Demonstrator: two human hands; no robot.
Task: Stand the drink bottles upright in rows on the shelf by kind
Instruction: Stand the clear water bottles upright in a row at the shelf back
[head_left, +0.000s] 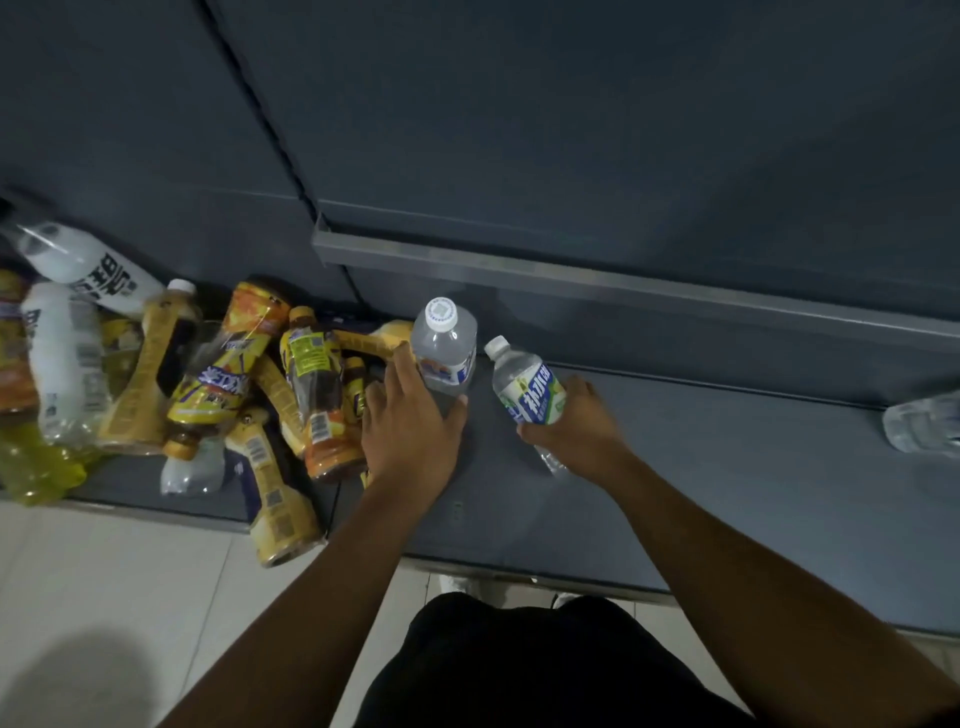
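Clear water bottle (444, 343): upright on the shelf (727, 457), left hand (410, 426) curled round its base, apparently steadying a row-starter. Green-label bottle (530, 392): just right of it, tilted, gripped by the right hand (576, 421), probably to stand alongside. Unsorted pile (234, 384): left of it, lying flat.

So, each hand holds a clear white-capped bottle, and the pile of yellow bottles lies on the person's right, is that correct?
Not quite: the head view shows the pile of yellow bottles lying on the person's left, not right. The rest holds: the left hand grips the upright clear bottle, and the right hand holds the tilted green-labelled bottle, both white-capped.
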